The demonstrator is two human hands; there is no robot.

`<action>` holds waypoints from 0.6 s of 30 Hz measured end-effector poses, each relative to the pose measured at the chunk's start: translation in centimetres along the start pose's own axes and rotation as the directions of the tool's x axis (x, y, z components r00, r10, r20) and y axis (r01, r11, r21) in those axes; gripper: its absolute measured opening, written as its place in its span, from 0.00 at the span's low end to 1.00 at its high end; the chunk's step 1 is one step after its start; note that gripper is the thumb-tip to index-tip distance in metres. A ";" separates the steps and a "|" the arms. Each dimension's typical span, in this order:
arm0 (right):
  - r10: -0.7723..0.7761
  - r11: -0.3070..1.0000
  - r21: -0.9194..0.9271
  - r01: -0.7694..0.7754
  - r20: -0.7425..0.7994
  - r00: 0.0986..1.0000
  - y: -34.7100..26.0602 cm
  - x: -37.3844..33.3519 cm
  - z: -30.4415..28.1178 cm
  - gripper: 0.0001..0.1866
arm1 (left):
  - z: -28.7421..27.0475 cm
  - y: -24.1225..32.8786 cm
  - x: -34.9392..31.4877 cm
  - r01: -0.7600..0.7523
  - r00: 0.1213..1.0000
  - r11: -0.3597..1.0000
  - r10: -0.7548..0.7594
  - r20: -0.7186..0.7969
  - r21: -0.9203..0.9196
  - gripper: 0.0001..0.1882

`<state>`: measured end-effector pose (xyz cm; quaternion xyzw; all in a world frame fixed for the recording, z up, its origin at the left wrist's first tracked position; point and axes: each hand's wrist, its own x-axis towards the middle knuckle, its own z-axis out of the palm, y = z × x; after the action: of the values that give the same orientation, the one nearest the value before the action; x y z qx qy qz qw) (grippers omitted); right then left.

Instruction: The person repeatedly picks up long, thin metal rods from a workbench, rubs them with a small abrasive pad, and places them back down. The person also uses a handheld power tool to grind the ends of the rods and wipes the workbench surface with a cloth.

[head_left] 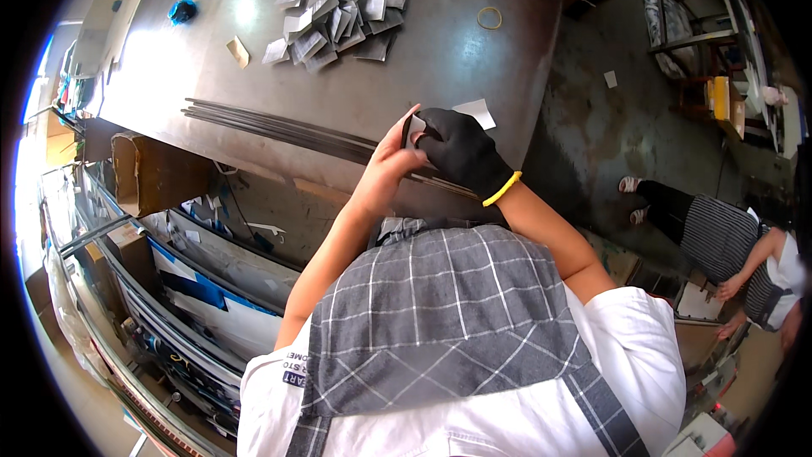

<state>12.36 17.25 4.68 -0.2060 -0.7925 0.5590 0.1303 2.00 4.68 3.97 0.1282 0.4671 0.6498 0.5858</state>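
Two hands share one small grey card at frame centre.

The bare left hand (382,171) and black-gloved right hand (461,152) both pinch the card (412,129) above the dark metal table (440,59). One heap of grey cards (334,17) lies upper centre, one yellow rubber band (489,18) upper right, one white slip (476,112) beside the glove.

The single view sits on the person's head and looks steeply down over the grey checked apron (440,313) toward the dark metal worktable (423,59), which runs away to the upper left. The two hands meet close under the lens, near the picture's middle. Its fisheye bends the table edges; the rim, perhaps a concrete floor (609,135) at right, blurs.
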 end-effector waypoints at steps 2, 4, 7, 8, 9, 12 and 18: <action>-0.029 0.998 -0.055 0.029 -0.001 1.000 0.5 -0.2 0.3 0.10 | -0.1 -0.5 -0.1 -0.029 0.996 0.999 0.032 -0.083 0.044 0.25; -0.048 0.993 -0.105 0.048 -0.002 0.999 1.4 -0.2 0.4 0.11 | -1.3 -1.5 0.3 -0.029 0.982 0.986 0.059 -0.182 0.162 0.23; 0.188 0.913 -0.376 -0.154 0.054 0.981 3.6 0.7 -2.7 0.12 | -1.8 1.0 0.1 -0.181 0.903 0.965 0.239 -0.357 0.190 0.29; 0.232 0.869 -0.446 -0.215 -0.016 0.973 3.7 0.3 -3.4 0.13 | -2.7 2.0 -0.2 -0.208 0.899 0.964 0.256 -0.354 0.169 0.31; 0.274 0.818 -0.504 -0.278 -0.085 0.958 3.6 0.0 -4.2 0.13 | -3.7 2.8 -0.9 -0.214 0.930 0.977 0.205 -0.304 0.006 0.33; 0.208 0.728 -0.597 -0.337 -0.277 0.938 2.9 -2.7 -4.9 0.12 | -6.2 3.3 -3.2 -0.117 0.991 0.925 0.082 -0.110 -0.362 0.33; 0.148 0.702 -0.711 -0.022 0.115 0.982 5.9 -9.9 -2.9 0.07 | -7.9 -0.9 -6.0 0.061 0.998 0.762 -0.033 0.055 -0.645 0.27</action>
<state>23.41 16.71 0.36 -0.2302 -0.9435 0.2331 -0.0497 -1.39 -4.30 1.41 -0.0796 0.2060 0.7533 0.6195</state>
